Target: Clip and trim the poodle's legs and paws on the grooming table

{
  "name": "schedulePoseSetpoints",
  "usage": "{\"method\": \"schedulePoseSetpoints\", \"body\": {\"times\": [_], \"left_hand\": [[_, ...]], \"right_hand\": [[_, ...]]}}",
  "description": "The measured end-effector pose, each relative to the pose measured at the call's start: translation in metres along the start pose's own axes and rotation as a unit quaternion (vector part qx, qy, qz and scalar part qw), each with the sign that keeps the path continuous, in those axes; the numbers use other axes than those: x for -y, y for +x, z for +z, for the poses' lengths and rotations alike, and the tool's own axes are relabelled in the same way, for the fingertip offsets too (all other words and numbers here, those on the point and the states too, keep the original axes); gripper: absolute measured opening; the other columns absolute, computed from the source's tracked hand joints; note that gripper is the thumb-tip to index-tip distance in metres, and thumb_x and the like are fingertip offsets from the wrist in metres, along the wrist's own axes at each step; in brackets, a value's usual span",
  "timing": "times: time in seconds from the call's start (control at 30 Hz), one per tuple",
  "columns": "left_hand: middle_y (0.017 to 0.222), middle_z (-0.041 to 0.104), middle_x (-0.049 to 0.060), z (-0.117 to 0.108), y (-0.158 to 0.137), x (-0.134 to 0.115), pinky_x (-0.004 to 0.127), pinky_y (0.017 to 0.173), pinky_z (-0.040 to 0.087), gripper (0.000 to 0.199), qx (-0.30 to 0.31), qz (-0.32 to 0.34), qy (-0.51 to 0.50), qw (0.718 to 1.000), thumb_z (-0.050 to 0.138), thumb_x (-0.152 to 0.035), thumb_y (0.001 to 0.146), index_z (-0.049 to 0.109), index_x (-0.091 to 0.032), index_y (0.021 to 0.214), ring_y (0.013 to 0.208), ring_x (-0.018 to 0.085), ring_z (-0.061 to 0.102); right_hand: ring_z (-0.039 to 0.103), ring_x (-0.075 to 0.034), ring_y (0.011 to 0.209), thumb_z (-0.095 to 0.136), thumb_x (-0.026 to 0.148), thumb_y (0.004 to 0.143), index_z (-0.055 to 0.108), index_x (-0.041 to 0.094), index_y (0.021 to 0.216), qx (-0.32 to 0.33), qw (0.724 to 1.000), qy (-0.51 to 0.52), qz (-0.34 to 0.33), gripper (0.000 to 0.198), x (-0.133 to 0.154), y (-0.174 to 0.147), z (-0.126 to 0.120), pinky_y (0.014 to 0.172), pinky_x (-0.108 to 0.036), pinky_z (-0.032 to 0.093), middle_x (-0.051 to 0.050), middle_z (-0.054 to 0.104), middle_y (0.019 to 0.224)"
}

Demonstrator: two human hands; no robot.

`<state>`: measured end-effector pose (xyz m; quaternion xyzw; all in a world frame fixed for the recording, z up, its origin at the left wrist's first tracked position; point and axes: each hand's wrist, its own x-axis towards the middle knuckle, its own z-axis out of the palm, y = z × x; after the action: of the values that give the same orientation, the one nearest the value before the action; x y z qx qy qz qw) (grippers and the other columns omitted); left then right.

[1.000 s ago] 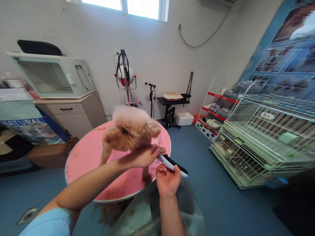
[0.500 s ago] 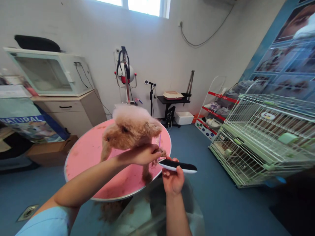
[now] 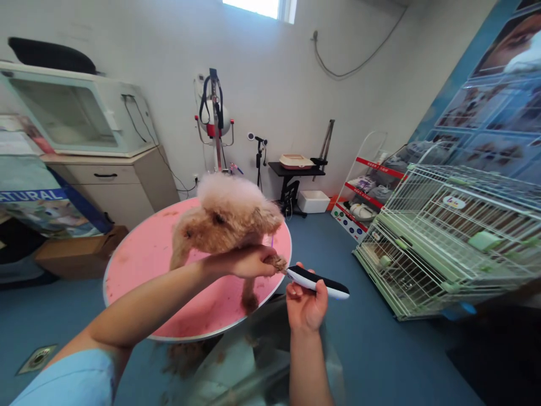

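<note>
A curly apricot dog (image 3: 224, 220) stands on a round pink grooming table (image 3: 135, 270), its head turned to the left. My left hand (image 3: 252, 261) reaches across in front of its chest, closed around one of its paws (image 3: 276, 263) near the table's right edge. In my right hand (image 3: 307, 301) are black-and-white hair clippers (image 3: 318, 282), gripped from below with the fingers wrapped round the body. The clippers' narrow front end lies at the paw; whether it touches the fur I cannot tell.
Loose hair clippings (image 3: 186, 358) lie below the table edge. Green wire cages (image 3: 448, 242) stand at the right, with a shelf rack (image 3: 366, 192) behind. A cabinet (image 3: 114, 180) bears a white glass-fronted box (image 3: 76, 115) at the left. A stand dryer (image 3: 217, 121) is behind the dog.
My right hand and the clippers have moved slightly right, with the clippers tilted more downward to the right. The paw in my left hand shows more clearly. The view has shifted a little.
</note>
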<state>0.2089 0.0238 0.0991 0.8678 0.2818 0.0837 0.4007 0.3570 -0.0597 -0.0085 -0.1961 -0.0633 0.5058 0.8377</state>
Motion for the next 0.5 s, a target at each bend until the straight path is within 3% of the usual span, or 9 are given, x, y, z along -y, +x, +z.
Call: {"method": "schedulePoseSetpoints", "body": {"times": [0.37,0.5], "left_hand": [[0.072,0.058,0.000,-0.0009,-0.0019,-0.0010,0.023,0.058,0.037,0.013,0.006,-0.013,0.040,0.999,0.048,-0.027,0.079,0.054,-0.016,0.081,0.065,0.012,0.053],[0.068,0.054,-0.002,0.0017,-0.0007,-0.0008,0.024,0.056,0.034,0.011,-0.009,-0.025,0.064,0.998,0.049,-0.027,0.076,0.048,-0.017,0.074,0.060,0.011,0.049]], "right_hand": [[0.045,-0.004,0.039,0.071,0.045,0.069,0.055,0.022,0.088,-0.007,0.996,-0.080,-0.049,0.034,-0.0024,-0.0005,0.0051,0.041,-0.018,0.037,-0.003,0.076,0.085],[0.048,-0.005,0.040,0.070,0.045,0.071,0.051,0.023,0.094,0.033,0.985,-0.145,-0.084,0.037,-0.0029,-0.0031,0.0084,0.042,-0.020,0.039,-0.004,0.076,0.088]]}}
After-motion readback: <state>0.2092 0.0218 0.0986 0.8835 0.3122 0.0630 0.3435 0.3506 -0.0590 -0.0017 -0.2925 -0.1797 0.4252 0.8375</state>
